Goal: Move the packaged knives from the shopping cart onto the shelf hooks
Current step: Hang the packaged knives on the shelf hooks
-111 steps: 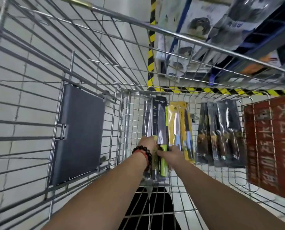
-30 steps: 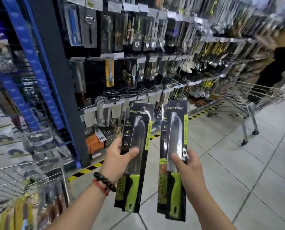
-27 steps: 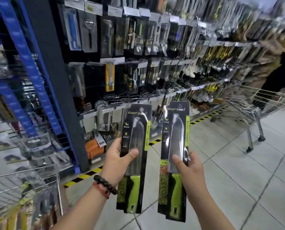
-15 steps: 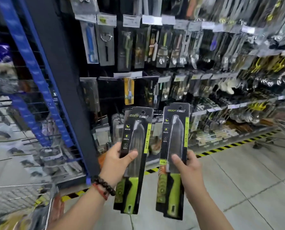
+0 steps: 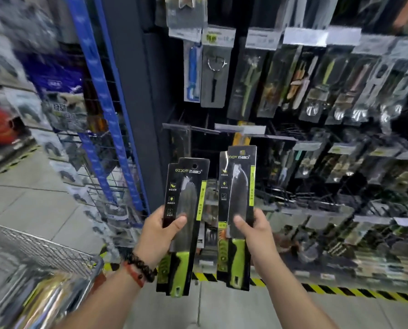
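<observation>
At the lower left stands the silver wire shopping cart, its corner rim in view and blurred shiny packages lying inside it. Beside it rises a blue metal upright of a wire rack, next to a dark shelf post.

The left hand, with a black bead bracelet and red cord at the wrist, grips a long black card package holding a green-handled knife; the thumb lies across the front of the pack over the blade, the fingers curl behind. The pack stands nearly upright, its hang hole at the top.

Just beside it, not touching, the right hand pinches a second black card package with a green-handled knife in the same manner, thumb on the front. This pack sits a little higher than the first.

Both packs are held in the air before the shelf, on no hook. Behind and to the right, rows of hanging packaged utensils fill the shelf hooks, with white price tags above them. A yellow-and-black striped floor strip runs along the shelf's foot.
</observation>
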A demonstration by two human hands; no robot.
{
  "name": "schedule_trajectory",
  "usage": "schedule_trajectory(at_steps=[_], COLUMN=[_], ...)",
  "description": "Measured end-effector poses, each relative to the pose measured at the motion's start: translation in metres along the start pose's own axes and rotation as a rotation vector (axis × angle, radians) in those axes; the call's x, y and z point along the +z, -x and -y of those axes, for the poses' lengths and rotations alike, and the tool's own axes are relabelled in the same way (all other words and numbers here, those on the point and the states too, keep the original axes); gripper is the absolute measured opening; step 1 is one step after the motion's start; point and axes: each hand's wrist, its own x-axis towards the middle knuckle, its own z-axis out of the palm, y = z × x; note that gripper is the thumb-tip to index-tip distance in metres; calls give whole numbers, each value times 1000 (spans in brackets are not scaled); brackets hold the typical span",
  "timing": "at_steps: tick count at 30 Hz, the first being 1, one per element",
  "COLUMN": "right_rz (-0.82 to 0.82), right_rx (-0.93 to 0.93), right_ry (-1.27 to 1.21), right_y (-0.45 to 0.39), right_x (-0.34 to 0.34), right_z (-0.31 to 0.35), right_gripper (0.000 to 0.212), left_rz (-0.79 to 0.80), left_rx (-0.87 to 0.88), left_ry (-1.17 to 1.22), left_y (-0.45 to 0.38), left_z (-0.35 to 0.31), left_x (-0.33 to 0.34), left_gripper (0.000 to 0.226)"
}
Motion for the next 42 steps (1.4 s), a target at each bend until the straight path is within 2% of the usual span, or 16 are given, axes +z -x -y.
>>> schedule_trajectory(at_steps=[4,7,11,15,18,19,22,23,26,29,32,35,40,42], right_rz=[69,90,107,127,150,159,188,191,217,225,213,249,256,264], right_rx=[23,58,122,158,156,168,183,179,182,170,140,126,121,95], right_ry=[24,64,113,131,141,143,153,156,124,106,106,114,103,78], right_y=[-53,-96,-155,-203,-231,-240,-265,-271,-287,-299,-307,-315,-313,-311], right_x=[18,29,38,60,75,78,90,93,100,108,116,117,119,118], right_z=[-6,-14,-25,-33,-41,-44,-41,-40,-34,-30,-37,-50,-45,-42], right_gripper=[14,20,21,17,45,47,20,20,39,38,46,82,55,21], left_rz=[-11,-7,12,47,47,40,33,25,0,-16,-52,-75,-77,-89], left_rx=[-45,-87,-118,-143,-161,-167,-187,-188,-208,-225,-240,-248,-259,-274], left_ry=[65,92,93,78,62,54,50,53,65,77,102,104,93,103], left_y=[-42,-84,-142,-183,-201,-204,-216,-219,-226,-231,-237,-242,-244,-244], left_z=[14,31,42,52,57,58,61,61,63,65,66,68,74,77], left_x=[1,5,17,21,23,24,27,27,30,33,35,36,36,36], left_gripper=[20,59,20,23,25,24,20,19,18,17,12,10,10,10])
